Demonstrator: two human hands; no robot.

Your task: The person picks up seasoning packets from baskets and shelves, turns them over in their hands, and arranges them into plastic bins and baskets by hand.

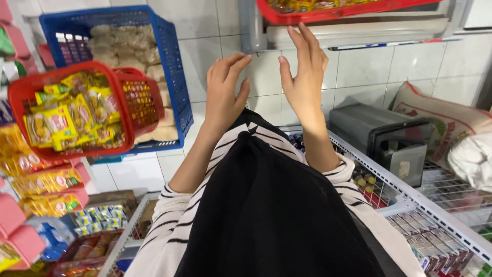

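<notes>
Both hands are raised over the white tiled floor, empty. The right hand (303,77) reaches highest, its fingers (302,43) spread and straight, the tips just below the rim of a red tray (287,18) at the top of the view; whether they touch it I cannot tell. That tray holds yellow and orange packets and sits on a grey ledge. The left hand (224,92) hangs a little lower and just beside the right, fingers loosely curled and apart, holding nothing.

Both arms come out of striped black-and-white sleeves, with a black cloth (271,215) hanging down between them.

To the left, a red basket (31,92) full of yellow snack packets stands tilted toward the viewer, and a second, smaller red basket sits behind it. Both lean against a blue crate (171,66) that holds pale, lumpy pieces. Further left and lower are pink shelves with more yellow and orange packets, and small boxes of sachets below them.

To the right, a white wire rack (410,197) runs along the lower edge, with rows of small packs in it. A grey box (382,138) stands on it, and beside that a printed sack (446,120) and a white bag.
</notes>
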